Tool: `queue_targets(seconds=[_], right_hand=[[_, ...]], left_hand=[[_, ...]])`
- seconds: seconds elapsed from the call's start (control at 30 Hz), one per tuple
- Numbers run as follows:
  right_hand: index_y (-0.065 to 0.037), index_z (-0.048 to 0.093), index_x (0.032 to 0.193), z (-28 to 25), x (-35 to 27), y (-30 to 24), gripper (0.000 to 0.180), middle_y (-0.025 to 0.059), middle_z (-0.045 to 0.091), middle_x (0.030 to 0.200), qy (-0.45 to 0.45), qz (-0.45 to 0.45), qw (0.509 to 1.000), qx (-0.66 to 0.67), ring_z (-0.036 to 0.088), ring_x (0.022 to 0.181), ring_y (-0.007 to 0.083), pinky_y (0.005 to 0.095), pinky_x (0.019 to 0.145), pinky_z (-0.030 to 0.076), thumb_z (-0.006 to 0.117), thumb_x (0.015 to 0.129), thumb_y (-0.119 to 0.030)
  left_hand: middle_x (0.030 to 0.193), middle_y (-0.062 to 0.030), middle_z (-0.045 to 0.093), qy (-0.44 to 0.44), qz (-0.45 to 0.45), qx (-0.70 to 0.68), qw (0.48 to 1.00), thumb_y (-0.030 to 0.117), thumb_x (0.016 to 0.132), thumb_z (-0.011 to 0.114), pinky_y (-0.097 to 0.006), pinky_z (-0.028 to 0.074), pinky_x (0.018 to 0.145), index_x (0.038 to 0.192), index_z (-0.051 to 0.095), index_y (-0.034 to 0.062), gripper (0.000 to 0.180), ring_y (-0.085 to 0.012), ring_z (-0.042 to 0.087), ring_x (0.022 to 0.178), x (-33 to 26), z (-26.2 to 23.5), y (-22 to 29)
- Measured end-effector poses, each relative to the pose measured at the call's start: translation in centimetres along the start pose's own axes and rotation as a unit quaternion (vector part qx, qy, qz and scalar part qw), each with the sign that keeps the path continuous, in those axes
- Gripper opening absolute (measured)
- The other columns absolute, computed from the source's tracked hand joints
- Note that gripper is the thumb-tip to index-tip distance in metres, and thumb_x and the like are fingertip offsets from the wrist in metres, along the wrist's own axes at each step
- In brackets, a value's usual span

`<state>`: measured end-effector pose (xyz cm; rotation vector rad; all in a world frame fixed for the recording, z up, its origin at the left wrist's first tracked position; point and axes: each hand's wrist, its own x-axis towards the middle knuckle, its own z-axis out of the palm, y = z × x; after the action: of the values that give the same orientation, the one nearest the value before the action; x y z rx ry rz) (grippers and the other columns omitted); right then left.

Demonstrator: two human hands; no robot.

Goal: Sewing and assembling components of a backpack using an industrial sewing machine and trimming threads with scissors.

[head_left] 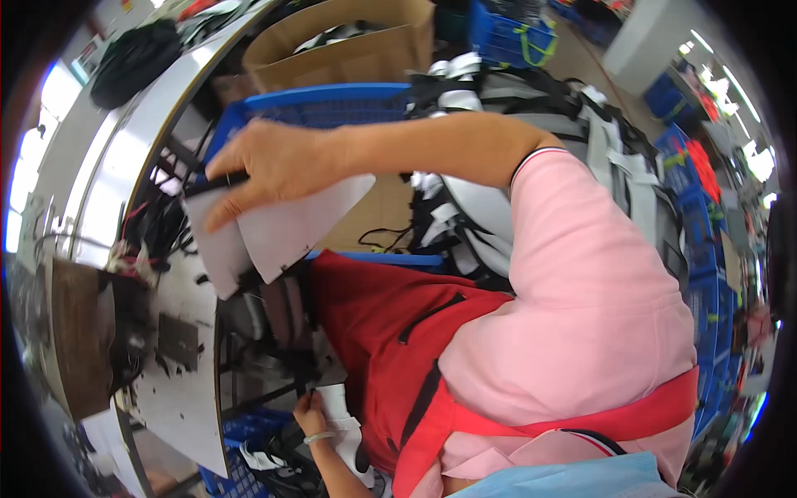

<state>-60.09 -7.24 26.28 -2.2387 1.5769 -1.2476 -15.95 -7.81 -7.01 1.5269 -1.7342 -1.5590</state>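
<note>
My right hand (278, 162) reaches across from the right, over a blue crate. Its thumb and fingers are closed on the black-edged top of white flat panels (303, 226), which hang down from it. Grey and black fabric pieces (286, 311) hang just below the panels, by the table edge. Low in the view, my left hand (310, 417), with a pale band at the wrist, is closed beside a narrow white piece (334, 405). A dark strip meets its fingertips; what exactly they grip is too small to make out.
The blue crate (332, 98) with cardboard inside stands before me, a cardboard box (340, 62) behind it. Grey, black and white sewn pieces (490, 199) are heaped to the right. A white work table (178, 407) with a machine runs along the left. Another blue basket (217, 484) sits below.
</note>
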Motion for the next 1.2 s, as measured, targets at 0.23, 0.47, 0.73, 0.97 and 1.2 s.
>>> queue_targets(seconds=[0.23, 0.47, 0.73, 0.97, 1.2], right_hand=[[-0.004, 0.067, 0.110, -18.6, -7.2, -11.9, 0.055, 0.0127, 0.069, 0.090, 0.144, 0.201, 0.947, -0.206, 0.066, 0.082, 0.0212, 0.0319, 0.075, 0.053, 0.066, 0.081, -0.052], [0.002, 0.063, 0.112, -39.7, -20.4, -15.0, 0.044, 0.0103, 0.069, 0.091, 0.425, 0.273, 0.859, -0.083, 0.066, 0.077, 0.0169, 0.0309, 0.068, 0.055, 0.066, 0.090, -0.035], [-0.007, 0.060, 0.124, -57.6, -48.4, -15.4, 0.059, 0.0215, 0.061, 0.122, 0.241, 0.614, 0.370, -0.655, 0.060, 0.111, 0.0290, 0.0419, 0.095, 0.046, 0.062, 0.084, -0.052], [-0.014, 0.049, 0.137, -44.6, -57.4, -2.0, 0.058, 0.0094, 0.053, 0.134, 0.032, 0.760, 0.615, -0.208, 0.050, 0.121, 0.0232, 0.0387, 0.100, 0.041, 0.043, 0.094, -0.052], [-0.008, 0.039, 0.143, -34.6, -56.3, 5.5, 0.071, 0.0156, 0.041, 0.146, -0.088, 0.752, 0.552, -0.349, 0.041, 0.133, 0.0312, 0.0395, 0.110, 0.034, 0.049, 0.089, -0.053]], left_hand=[[0.087, -0.0194, 0.069, -0.070, 0.151, 0.241, 0.956, 0.012, 0.087, 0.059, -0.038, 0.049, 0.069, 0.096, 0.064, -0.0069, 0.022, -0.0278, 0.065, 0.077, 0.3, 3.7, 2.2], [0.084, -0.0177, 0.069, -0.110, 0.143, 0.241, 0.953, 0.012, 0.086, 0.060, -0.036, 0.049, 0.070, 0.096, 0.064, -0.0076, 0.023, -0.0237, 0.064, 0.076, 0.7, 3.7, 0.5], [0.071, 0.0037, 0.059, -0.098, 0.064, 0.116, 0.986, 0.011, 0.086, 0.064, -0.023, 0.038, 0.056, 0.088, 0.069, -0.0035, 0.015, -0.0062, 0.048, 0.064, 3.6, 3.0, -2.5], [0.073, 0.0030, 0.058, -0.128, 0.040, 0.138, 0.981, 0.012, 0.087, 0.063, -0.024, 0.039, 0.059, 0.089, 0.067, -0.0045, 0.017, -0.0072, 0.046, 0.065, 3.5, 3.4, -0.1], [0.080, 0.0000, 0.065, -0.187, 0.032, 0.179, 0.965, 0.019, 0.086, 0.068, -0.024, 0.045, 0.065, 0.095, 0.069, -0.0028, 0.023, -0.0081, 0.054, 0.070, 0.2, 1.1, 4.7]])
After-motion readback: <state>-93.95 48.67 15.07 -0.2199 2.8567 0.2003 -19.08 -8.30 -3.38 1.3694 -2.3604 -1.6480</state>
